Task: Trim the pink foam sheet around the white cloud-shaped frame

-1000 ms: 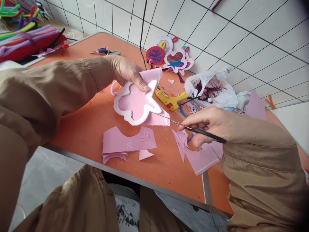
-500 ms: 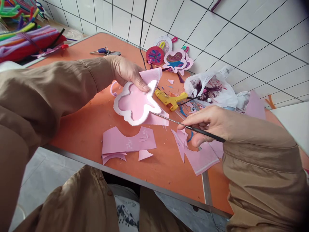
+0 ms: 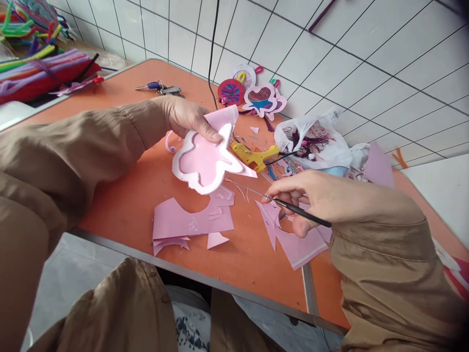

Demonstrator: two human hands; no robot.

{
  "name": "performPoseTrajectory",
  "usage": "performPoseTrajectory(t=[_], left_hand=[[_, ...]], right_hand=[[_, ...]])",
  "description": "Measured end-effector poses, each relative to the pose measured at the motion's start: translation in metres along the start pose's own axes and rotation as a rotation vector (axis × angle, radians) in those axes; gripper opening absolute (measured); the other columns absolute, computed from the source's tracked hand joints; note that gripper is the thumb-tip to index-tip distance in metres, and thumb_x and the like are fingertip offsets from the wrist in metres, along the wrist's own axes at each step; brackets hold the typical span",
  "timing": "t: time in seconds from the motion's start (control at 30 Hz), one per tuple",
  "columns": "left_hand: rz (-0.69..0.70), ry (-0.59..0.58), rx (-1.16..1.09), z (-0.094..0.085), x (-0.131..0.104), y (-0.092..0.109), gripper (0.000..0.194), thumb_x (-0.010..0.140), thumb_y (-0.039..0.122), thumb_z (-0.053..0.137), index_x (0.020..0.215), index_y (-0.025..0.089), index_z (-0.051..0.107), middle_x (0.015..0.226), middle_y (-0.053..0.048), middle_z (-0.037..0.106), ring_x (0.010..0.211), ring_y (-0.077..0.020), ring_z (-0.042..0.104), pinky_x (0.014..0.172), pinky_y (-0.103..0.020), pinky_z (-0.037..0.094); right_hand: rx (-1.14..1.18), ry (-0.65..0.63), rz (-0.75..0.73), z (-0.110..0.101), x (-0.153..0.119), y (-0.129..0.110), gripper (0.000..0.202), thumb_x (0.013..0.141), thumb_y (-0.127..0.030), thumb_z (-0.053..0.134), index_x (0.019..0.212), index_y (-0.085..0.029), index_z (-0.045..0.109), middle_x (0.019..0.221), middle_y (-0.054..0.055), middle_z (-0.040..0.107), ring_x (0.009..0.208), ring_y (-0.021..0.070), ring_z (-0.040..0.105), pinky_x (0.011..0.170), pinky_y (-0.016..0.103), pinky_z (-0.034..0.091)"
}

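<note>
White cutout frame [image 3: 178, 167] (pink-backed), points rightward, long axis running left to right.

White-tiled wall [image 3: 256, 29], orange table [image 3: 120, 195], seemingly gray floor [image 3: 73, 274].

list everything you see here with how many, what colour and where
cutout piece: one, pink with white raised rim, in the left hand
thin tool: one, black handle, in the right hand
glue gun: one, yellow, on the table beyond the piece
paper offcuts: several, pink, mostly nearer the person
keys: one set, blue and silver, far left of table
ornaments: at least four, pink, red, white, by the wall
plastic bag: one, white, right of the glue gun
fuzzy sticks: many, multicoloured, upper left
cord: one, black, against the wall
table: one, orange, centre
tiled wall: one, white, behind
left hand, right hand: two, bare, brown sleeves
</note>
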State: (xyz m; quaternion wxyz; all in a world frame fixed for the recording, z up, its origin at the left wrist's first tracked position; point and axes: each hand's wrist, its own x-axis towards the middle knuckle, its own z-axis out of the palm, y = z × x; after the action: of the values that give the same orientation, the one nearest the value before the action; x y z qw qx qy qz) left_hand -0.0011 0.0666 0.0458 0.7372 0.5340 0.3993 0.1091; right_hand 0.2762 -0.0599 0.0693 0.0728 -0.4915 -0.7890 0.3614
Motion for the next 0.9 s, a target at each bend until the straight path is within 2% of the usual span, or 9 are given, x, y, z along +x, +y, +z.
performPoseTrajectory(t=[0.07,0.1,0.13,0.27,0.37,0.53,0.7,0.8,0.9], left_hand=[[0.033,0.032,-0.006,-0.003,-0.003,-0.001,0.025,0.102,-0.005,0.05,0.104,-0.009,0.075,0.086,-0.019,0.084,0.086,-0.029,0.084,0.06,-0.031,0.064],[0.047,0.046,-0.008,-0.005,-0.004,-0.001,0.029,0.103,-0.007,0.046,0.103,-0.009,0.075,0.085,-0.017,0.083,0.093,-0.03,0.084,0.069,-0.035,0.066],[0.059,0.055,-0.016,-0.006,-0.004,-0.001,0.033,0.103,-0.008,0.042,0.102,-0.01,0.075,0.084,-0.014,0.083,0.101,-0.031,0.084,0.079,-0.038,0.065],[0.202,0.109,-0.114,-0.014,0.005,-0.004,0.013,0.086,-0.002,0.078,0.097,0.004,0.081,0.081,-0.011,0.083,0.104,-0.0373,0.083,0.089,-0.043,0.068],[0.338,0.097,-0.176,-0.015,0.016,-0.008,0.008,0.083,0.01,0.086,0.089,0.009,0.081,0.077,-0.01,0.08,0.096,-0.0388,0.084,0.088,-0.045,0.069],[0.5,0.134,-0.46,0.008,0.025,-0.014,0.005,0.096,0.01,0.074,0.091,0.01,0.076,0.082,-0.008,0.079,0.074,-0.02,0.08,0.073,-0.029,0.068],[0.464,0.188,-0.595,0.031,0.022,-0.028,0.008,0.098,0.017,0.078,0.096,0.011,0.073,0.089,-0.009,0.08,0.075,-0.0184,0.078,0.073,-0.028,0.067],[0.462,0.113,-0.583,0.034,0.019,-0.038,0.019,0.094,0.026,0.086,0.097,0.012,0.074,0.089,-0.009,0.081,0.079,-0.0201,0.079,0.074,-0.028,0.068],[0.465,0.062,-0.543,0.035,0.016,-0.044,0.029,0.087,0.035,0.093,0.094,0.015,0.074,0.086,-0.009,0.081,0.081,-0.0231,0.08,0.077,-0.031,0.068]], right_hand=[[-0.071,-0.215,0.113,-0.006,-0.002,-0.001,0.041,0.059,-0.038,0.099,0.093,-0.021,0.082,0.063,0.002,0.072,0.053,0.0181,0.064,0.044,0.026,0.048],[-0.076,-0.264,0.165,-0.009,-0.003,-0.002,0.045,0.06,-0.038,0.099,0.097,-0.021,0.081,0.069,0.003,0.075,0.058,0.0194,0.067,0.048,0.027,0.05],[-0.054,-0.262,0.203,-0.011,-0.004,-0.002,0.048,0.059,-0.038,0.099,0.1,-0.021,0.08,0.073,0.005,0.077,0.063,0.0207,0.069,0.052,0.028,0.053],[0.178,-0.254,0.276,-0.019,-0.006,-0.001,0.062,0.051,-0.042,0.103,0.102,-0.019,0.078,0.079,0.005,0.075,0.072,0.021,0.069,0.065,0.032,0.057],[0.312,-0.15,0.247,-0.024,-0.008,0.008,0.07,0.046,-0.055,0.106,0.098,-0.018,0.076,0.074,0.003,0.069,0.065,0.017,0.062,0.061,0.032,0.052],[0.453,0.22,0.095,-0.028,-0.008,0.023,0.091,0.048,-0.087,0.093,0.101,-0.016,0.073,0.077,0.002,0.064,0.064,0.0158,0.062,0.061,0.031,0.051],[0.424,0.342,-0.084,-0.014,0.008,0.031,0.092,0.062,-0.095,0.081,0.11,-0.016,0.07,0.084,0.005,0.07,0.068,0.0191,0.069,0.063,0.033,0.057],[0.37,0.387,-0.194,-0.001,0.016,0.029,0.086,0.072,-0.098,0.069,0.106,-0.02,0.07,0.08,0.006,0.071,0.07,0.022,0.068,0.061,0.035,0.055],[0.341,0.408,-0.23,0.01,0.017,0.022,0.075,0.088,-0.095,0.053,0.105,-0.024,0.072,0.083,0.008,0.072,0.082,0.0272,0.071,0.075,0.041,0.06]])
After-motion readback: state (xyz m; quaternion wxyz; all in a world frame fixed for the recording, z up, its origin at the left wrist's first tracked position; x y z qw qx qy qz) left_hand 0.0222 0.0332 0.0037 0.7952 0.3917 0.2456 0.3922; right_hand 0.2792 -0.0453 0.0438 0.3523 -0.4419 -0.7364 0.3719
